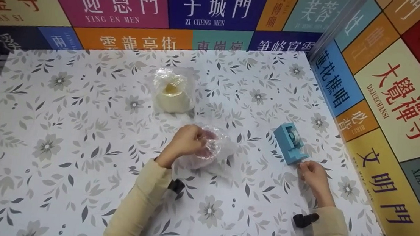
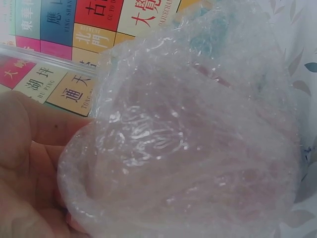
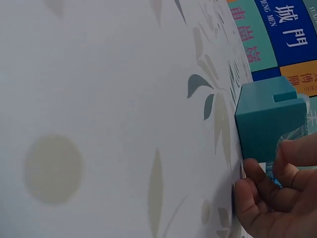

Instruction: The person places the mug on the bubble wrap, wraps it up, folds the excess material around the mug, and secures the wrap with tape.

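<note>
The left half and lower middle of the surface (image 1: 52, 138) lie open. At centre a wrapped bowl (image 1: 209, 148) and, above it, a wrapped roll (image 1: 173, 92) block the way; the dispenser (image 1: 290, 142) crowds the right wall (image 1: 385, 110).

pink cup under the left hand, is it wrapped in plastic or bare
Wrapped. Crinkled clear plastic film covers the pink cup, and the left hand grips the film at its top. The left wrist view shows pink only through the film.
</note>
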`<state>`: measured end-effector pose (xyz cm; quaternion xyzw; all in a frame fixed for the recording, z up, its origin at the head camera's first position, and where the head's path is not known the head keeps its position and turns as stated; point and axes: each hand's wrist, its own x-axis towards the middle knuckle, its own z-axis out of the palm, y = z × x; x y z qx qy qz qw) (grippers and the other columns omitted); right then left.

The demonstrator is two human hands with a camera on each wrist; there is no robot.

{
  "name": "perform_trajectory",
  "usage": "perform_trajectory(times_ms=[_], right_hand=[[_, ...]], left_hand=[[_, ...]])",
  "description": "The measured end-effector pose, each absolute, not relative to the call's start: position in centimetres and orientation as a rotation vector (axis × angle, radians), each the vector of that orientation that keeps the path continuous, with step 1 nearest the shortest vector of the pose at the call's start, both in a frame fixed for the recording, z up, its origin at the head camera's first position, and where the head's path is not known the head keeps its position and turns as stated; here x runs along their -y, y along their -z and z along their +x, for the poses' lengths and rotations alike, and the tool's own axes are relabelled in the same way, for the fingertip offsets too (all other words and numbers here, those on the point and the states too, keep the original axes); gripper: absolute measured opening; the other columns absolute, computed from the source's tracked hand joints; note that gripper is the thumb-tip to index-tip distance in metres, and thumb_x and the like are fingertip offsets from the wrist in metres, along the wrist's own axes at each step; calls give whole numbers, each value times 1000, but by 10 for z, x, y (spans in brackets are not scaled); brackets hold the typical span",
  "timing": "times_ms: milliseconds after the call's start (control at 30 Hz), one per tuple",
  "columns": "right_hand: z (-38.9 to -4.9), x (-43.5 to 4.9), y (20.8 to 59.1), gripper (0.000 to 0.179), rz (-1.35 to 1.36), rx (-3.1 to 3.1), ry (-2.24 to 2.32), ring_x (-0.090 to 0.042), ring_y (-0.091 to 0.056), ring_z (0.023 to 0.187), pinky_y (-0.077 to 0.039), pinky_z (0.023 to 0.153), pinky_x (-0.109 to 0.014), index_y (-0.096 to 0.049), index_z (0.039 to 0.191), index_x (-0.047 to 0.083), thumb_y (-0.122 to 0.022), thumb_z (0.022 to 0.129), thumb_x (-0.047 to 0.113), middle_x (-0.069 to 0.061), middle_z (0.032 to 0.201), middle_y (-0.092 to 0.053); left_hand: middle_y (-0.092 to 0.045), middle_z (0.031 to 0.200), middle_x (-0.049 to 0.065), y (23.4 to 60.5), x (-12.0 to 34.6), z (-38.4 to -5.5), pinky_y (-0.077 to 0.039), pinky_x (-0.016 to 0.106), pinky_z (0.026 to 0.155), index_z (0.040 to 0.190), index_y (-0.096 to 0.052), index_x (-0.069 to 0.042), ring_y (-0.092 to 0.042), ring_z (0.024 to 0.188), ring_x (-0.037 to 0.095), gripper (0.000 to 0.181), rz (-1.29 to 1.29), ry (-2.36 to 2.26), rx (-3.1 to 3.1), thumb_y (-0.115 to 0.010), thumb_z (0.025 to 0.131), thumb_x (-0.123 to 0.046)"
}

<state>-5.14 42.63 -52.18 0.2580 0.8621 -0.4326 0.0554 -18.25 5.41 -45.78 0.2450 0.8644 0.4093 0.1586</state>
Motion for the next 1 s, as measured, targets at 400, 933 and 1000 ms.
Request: perform_trajectory(times_ms=[400, 933, 1000], right_hand=[[-61, -436, 514, 18, 616, -2620, 1039, -23, -53, 69, -43, 57, -31, -49, 91, -3, -40, 94, 12, -11, 76, -53], [-39, -451, 480, 16, 47, -2463, 1075, -20, -50, 68, -43, 60, -29, -54, 86, -2, -50, 92, 13, -11, 77, -53], [-42, -434, 471, 12, -131, -2512, 1125, -17, -51, 72, -44, 61, -28, -54, 86, 1, -52, 92, 12, -10, 79, -54]], left_hand=[[-50, 58, -3, 460, -53, -186, -35, 23, 47, 83, -70, -6, -42, 52, 13, 21, 710, -1204, -2405, -56, 70, 2], [-47, 55, -3, 459, -51, -189, -35, 23, 46, 83, -69, -4, -41, 51, 13, 20, 688, -1180, -2378, -55, 70, 2], [-50, 58, -2, 458, -51, -190, -36, 24, 47, 80, -68, -3, -43, 52, 13, 19, 675, -1188, -2359, -54, 69, 3]])
